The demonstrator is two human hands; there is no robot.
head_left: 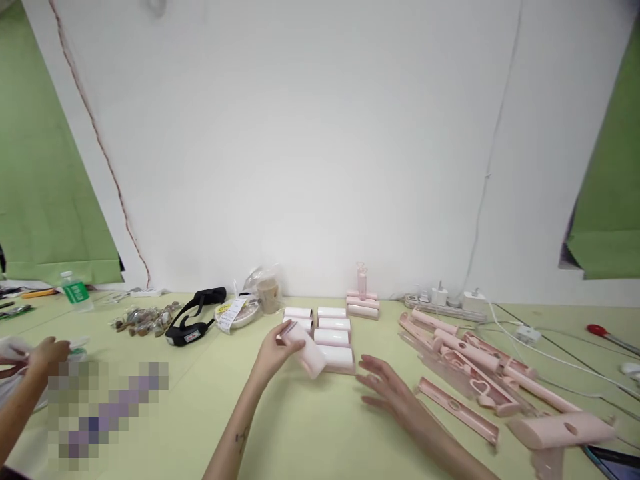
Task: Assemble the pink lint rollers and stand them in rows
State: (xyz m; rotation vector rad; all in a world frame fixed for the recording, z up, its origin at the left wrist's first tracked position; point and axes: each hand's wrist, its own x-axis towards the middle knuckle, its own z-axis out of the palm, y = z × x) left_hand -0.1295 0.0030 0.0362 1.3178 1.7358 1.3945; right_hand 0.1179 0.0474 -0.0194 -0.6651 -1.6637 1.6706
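Observation:
My left hand (281, 352) grips a white roll (310, 353) in a pale pink casing, which looks like a lint roller, tilted just above the table. Beside it, several similar white rolls (334, 338) with pink undersides lie in two short columns; the left column is partly hidden by my hand and the held roll. My right hand (390, 390), slightly blurred, hovers to the right of the rolls with fingers spread and nothing in them. Further right is a loose heap of long pink plastic parts (470, 353), some trough-shaped, one showing a heart-shaped cutout.
Behind the rolls stand small pink pieces (363, 300) by the wall. A power strip (445, 308) with chargers and white cables lies back right. To the left are a black head strap (193, 320), a bagged cup (269, 293), a bottle (77, 293) and another person's hand (47, 360).

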